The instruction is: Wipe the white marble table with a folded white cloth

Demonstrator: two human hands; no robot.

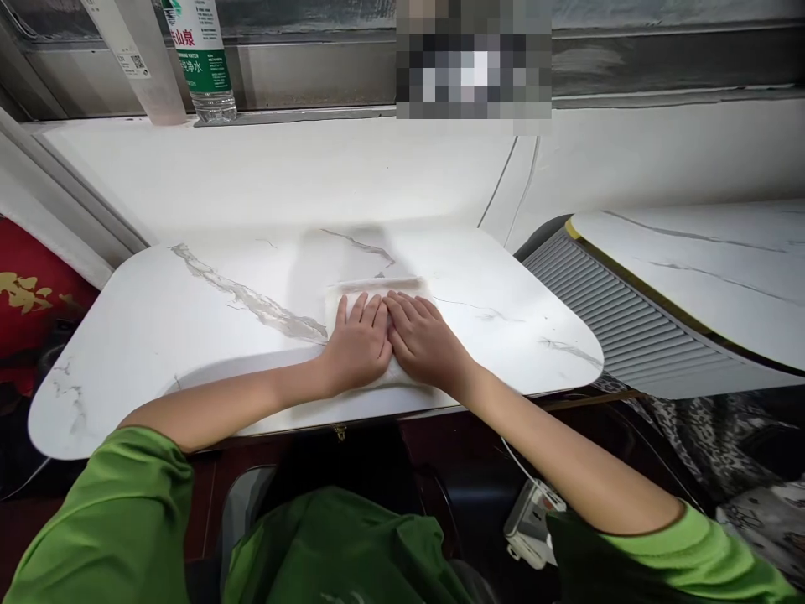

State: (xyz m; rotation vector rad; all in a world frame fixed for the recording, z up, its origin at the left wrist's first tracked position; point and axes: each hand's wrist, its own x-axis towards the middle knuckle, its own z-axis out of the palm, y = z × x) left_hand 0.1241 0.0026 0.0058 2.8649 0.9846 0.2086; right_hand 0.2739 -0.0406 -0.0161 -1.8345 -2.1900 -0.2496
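A pale folded cloth [377,287] lies on the white marble-patterned table [207,335], near its front edge. Both hands rest palm down on the cloth, side by side and touching at the thumbs. My left hand [360,340] covers the cloth's left part, its fingers stretched out and slightly apart. On the right part lies my right hand [424,340], fingers extended and flat. The cloth's far edge shows beyond the fingertips, and a bit of it shows below the palms. Neither hand is wrapped round anything.
A plastic bottle with a green label [205,63] and a translucent tall container [148,67] stand on the window ledge. Two thin cables [525,184] hang down the wall. At the right is a ribbed-sided cabinet [616,319]; a white device [533,520] sits below the table.
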